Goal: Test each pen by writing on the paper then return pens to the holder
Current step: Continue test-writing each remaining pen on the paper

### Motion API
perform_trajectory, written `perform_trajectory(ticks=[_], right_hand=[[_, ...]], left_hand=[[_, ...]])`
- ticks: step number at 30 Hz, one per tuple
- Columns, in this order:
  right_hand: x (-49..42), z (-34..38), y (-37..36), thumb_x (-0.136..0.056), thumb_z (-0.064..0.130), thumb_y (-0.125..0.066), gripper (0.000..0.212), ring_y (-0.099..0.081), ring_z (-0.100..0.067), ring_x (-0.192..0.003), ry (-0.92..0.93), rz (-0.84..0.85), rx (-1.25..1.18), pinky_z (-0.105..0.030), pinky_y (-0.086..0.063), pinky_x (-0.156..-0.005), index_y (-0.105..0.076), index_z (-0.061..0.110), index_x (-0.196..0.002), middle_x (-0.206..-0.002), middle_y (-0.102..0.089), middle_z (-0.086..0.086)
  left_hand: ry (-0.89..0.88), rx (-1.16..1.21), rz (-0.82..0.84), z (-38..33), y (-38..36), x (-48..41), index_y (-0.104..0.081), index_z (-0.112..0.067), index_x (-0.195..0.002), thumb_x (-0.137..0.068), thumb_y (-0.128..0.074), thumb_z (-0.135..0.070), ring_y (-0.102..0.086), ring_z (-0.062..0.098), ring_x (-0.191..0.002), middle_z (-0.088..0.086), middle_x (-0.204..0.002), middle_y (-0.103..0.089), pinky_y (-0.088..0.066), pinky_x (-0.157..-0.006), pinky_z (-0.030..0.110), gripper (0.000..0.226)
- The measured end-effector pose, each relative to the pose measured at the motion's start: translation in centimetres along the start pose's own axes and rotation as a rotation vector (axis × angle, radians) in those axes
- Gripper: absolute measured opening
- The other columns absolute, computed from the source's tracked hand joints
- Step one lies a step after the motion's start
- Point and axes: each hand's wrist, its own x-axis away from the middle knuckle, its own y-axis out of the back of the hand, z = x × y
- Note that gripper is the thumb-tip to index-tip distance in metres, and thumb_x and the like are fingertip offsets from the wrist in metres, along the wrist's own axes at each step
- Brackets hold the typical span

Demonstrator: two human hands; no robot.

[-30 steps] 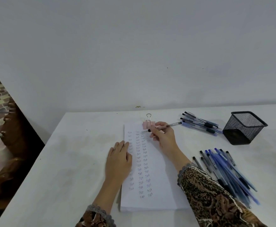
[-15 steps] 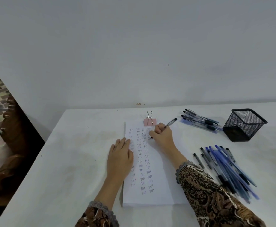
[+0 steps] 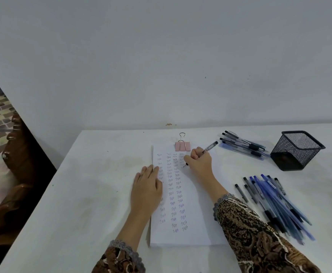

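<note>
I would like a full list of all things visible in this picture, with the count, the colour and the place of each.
table: one, white, against the wall
paper: one, white, covered in written words, table centre
binder clip: one, pink, on the paper's far edge
holder: one, black mesh, far right
far pens: small pile, blue and dark, left of the holder
near pens: larger pile, blue and grey, right of the paper
pen: one, clear, tip at the paper
wooden furniture: brown, left of the table
left hand: flat on the paper's left edge
right hand: grips the pen
</note>
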Motion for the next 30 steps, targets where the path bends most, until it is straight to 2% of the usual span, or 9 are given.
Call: perform_trajectory(ticks=[10, 15, 21, 25, 28, 30], right_hand=[[0.1, 0.1, 0.0, -0.069, -0.015, -0.052, 0.050, -0.020, -0.004, -0.049, 0.030, -0.011, 0.020, -0.020, -0.020, -0.055, -0.019, 0.020, -0.053, -0.057, -0.021, 0.005], [0.2, -0.1, 0.2, -0.069, -0.014, -0.052, 0.050, -0.019, -0.012, -0.057, 0.033, -0.044, 0.035, -0.022, -0.021, -0.058, -0.019, 0.020, -0.054, -0.057, -0.021, 0.004], [0.0, -0.2, 0.2, -0.071, -0.014, -0.050, 0.049, -0.018, -0.008, -0.054, 0.018, -0.039, 0.037, -0.021, -0.019, -0.057, -0.019, 0.020, -0.054, -0.058, -0.020, 0.005], [0.1, -0.3, 0.1, -0.071, -0.016, -0.048, 0.050, -0.020, -0.009, -0.057, 0.053, -0.041, 0.039, -0.013, -0.025, -0.059, -0.018, 0.020, -0.055, -0.056, -0.018, 0.003], [-0.3, -0.3, 0.6, -0.079, -0.013, -0.047, 0.046, -0.024, -0.008, -0.045, -0.077, -0.035, -0.103, -0.016, -0.024, -0.046, -0.024, 0.020, -0.057, -0.048, -0.024, 0.005], [-0.6, 0.0, 1.2, -0.092, 0.006, -0.050, 0.031, -0.033, -0.008, -0.035, -0.174, -0.034, -0.218, -0.014, -0.022, -0.036, -0.034, 0.020, -0.070, -0.040, -0.036, 0.006]], left_hand=[[-0.002, 0.010, -0.012, 0.0, 0.0, 0.0, -0.036, -0.015, -0.141, -0.097, -0.032, -0.017, -0.022, 0.014, -0.141, 0.000, -0.150, -0.032, -0.013, -0.117, 0.031, 0.045], [0.004, 0.009, -0.013, 0.0, 0.0, 0.0, -0.034, -0.016, -0.142, -0.097, -0.031, -0.018, -0.018, 0.014, -0.142, -0.001, -0.151, -0.030, -0.008, -0.118, 0.028, 0.045], [0.006, 0.009, -0.012, -0.1, 0.0, 0.0, -0.033, -0.017, -0.143, -0.098, -0.030, -0.018, -0.016, 0.015, -0.143, -0.001, -0.152, -0.028, -0.005, -0.116, 0.026, 0.045], [0.007, 0.010, -0.015, 0.0, 0.0, 0.0, -0.033, -0.017, -0.143, -0.098, -0.030, -0.018, -0.015, 0.014, -0.143, -0.001, -0.152, -0.027, -0.005, -0.116, 0.025, 0.045], [0.013, 0.023, -0.020, -0.1, -0.1, -0.1, -0.035, -0.017, -0.142, -0.097, -0.031, -0.017, -0.017, 0.014, -0.143, -0.001, -0.151, -0.029, -0.005, -0.116, 0.026, 0.045], [0.014, 0.026, -0.028, -0.1, -0.1, -0.1, -0.038, -0.015, -0.140, -0.096, -0.032, -0.017, -0.021, 0.015, -0.141, 0.000, -0.149, -0.033, -0.009, -0.117, 0.028, 0.044]])
